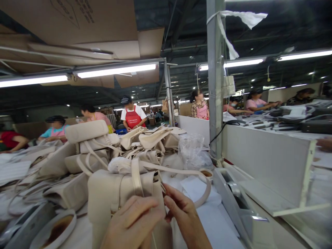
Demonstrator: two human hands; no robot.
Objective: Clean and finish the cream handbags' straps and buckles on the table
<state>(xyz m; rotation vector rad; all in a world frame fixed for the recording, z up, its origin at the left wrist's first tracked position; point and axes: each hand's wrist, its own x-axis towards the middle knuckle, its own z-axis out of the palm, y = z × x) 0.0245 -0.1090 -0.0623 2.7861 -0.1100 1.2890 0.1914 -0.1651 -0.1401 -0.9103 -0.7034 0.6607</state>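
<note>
A beige handbag (100, 193) stands upright on the table before me, with a flap, a vertical strap and a long shoulder strap (178, 170) looping off to the right. In front of the bag, my left hand (135, 221) has its fingers bent together toward the bag's right side; its thumb and fingertips are hard to see. At that same side edge, my right hand (184, 211) is closed in a pinch beside a small metal piece. Whatever is between the fingers of either hand is hidden.
Beige bags (75, 162) are heaped behind and to the left. A grey tape dispenser (233, 200) stands right, another (28, 224) front left beside a bowl of brown liquid (74, 224). Clear plastic (192, 148) lies by a post (215, 86). A white partition (264, 159) borders the right; co-workers sit beyond.
</note>
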